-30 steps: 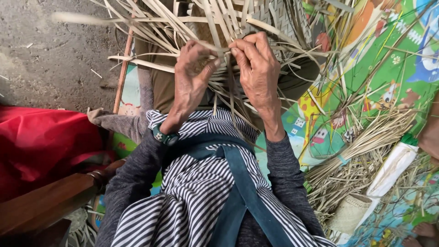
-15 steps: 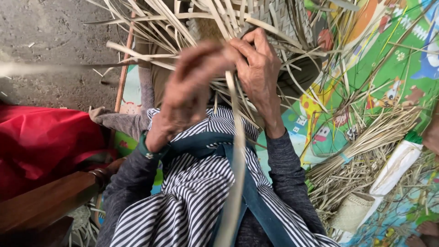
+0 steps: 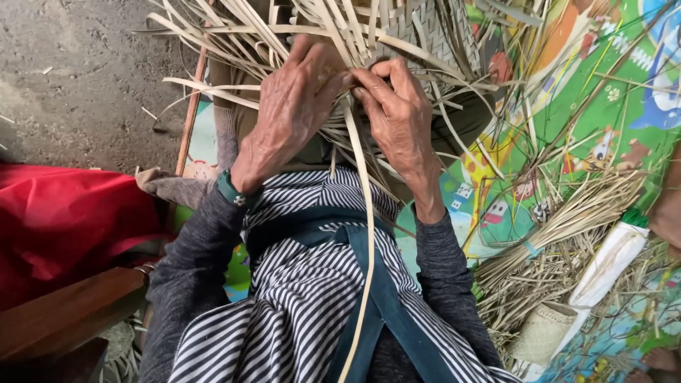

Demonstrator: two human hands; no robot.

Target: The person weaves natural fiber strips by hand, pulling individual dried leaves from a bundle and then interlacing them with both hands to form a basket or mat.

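A half-woven piece of pale straw strips (image 3: 418,32) rests on my lap at the top of the view, with loose strips fanning out all round. My left hand (image 3: 291,106) lies over the weave's near edge, fingers pressed on the strips. My right hand (image 3: 401,117) pinches the top of one long pale strip (image 3: 367,234), which hangs down across my striped shirt and blue apron strap to the bottom edge. The fingertips of both hands meet at the weave.
A bundle of dry straw (image 3: 560,234) lies on the colourful play mat (image 3: 610,106) at right, beside a white tube with a green cap (image 3: 610,262) and a small woven basket (image 3: 543,330). Red cloth (image 3: 64,220) and a wooden rail (image 3: 64,319) sit at left, bare concrete beyond.
A long strip that stuck out to the left has been pulled through and now hangs down over my front. My left hand swung back onto the weave.
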